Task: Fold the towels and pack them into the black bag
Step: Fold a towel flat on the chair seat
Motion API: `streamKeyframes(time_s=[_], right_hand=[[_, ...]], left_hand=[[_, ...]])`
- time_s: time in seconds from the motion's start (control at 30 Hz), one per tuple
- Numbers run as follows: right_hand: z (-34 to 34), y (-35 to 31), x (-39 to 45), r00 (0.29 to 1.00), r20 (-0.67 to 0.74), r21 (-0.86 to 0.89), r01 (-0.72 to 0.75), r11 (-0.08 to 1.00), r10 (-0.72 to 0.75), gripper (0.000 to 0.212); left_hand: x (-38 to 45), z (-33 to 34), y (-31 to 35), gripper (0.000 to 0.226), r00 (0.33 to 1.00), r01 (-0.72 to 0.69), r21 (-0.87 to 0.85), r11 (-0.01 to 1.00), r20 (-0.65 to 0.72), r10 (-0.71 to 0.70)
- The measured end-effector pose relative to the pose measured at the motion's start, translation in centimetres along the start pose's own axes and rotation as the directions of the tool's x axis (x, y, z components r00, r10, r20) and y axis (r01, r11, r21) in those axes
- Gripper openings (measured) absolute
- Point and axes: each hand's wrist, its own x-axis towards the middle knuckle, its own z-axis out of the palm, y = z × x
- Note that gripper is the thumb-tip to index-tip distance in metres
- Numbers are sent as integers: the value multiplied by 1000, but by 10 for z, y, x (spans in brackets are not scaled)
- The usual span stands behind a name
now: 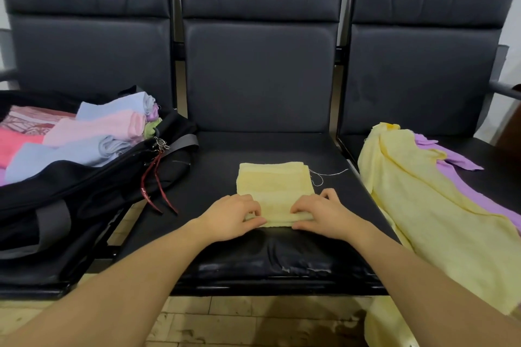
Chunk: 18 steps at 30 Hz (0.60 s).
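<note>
A folded pale yellow towel (275,186) lies on the middle black seat (214,177). My left hand (234,215) and my right hand (324,214) both pinch its near edge, which is curled up into a small roll between fingers and thumbs. The open black bag (93,191) sits on the left seat, holding several folded towels in blue, pink and green (93,132). On the right seat lies an unfolded yellow towel (431,205) over a purple towel (456,169).
Three black padded chairs stand side by side with high backs (258,70). Red straps (156,183) hang from the bag's zipper. A loose white thread (327,175) trails from the folded towel. Tiled floor (253,321) shows below the seat's front edge.
</note>
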Motion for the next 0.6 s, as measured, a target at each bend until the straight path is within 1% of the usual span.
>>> streamKeyframes(time_s=[0.17, 0.27, 0.33, 0.43, 0.5, 0.6], right_hand=[[3, -1, 10, 999, -33, -40, 21, 999, -22, 19], [0, -4, 15, 996, -84, 55, -12, 998, 16, 8], [-3, -3, 16, 992, -113, 142, -47, 989, 64, 11], [-6, -1, 15, 985, -117, 254, -90, 963, 123, 22], [-7, -2, 14, 983, -94, 304, -121, 945, 156, 21], [-10, -6, 13, 976, -81, 329, -164, 930, 201, 18]], left_hand=[[4, -1, 5, 40, 999, 38, 30, 999, -11, -38], [8, -2, 9, 49, 996, 83, 19, 996, -32, -82], [10, 0, 10, 52, 990, 134, -43, 990, -38, -136], [14, 5, 9, 53, 971, 224, -200, 954, -34, -235], [13, 8, 7, 49, 967, 245, -211, 946, -14, -253], [9, 6, 6, 32, 973, 218, -202, 955, -38, -230]])
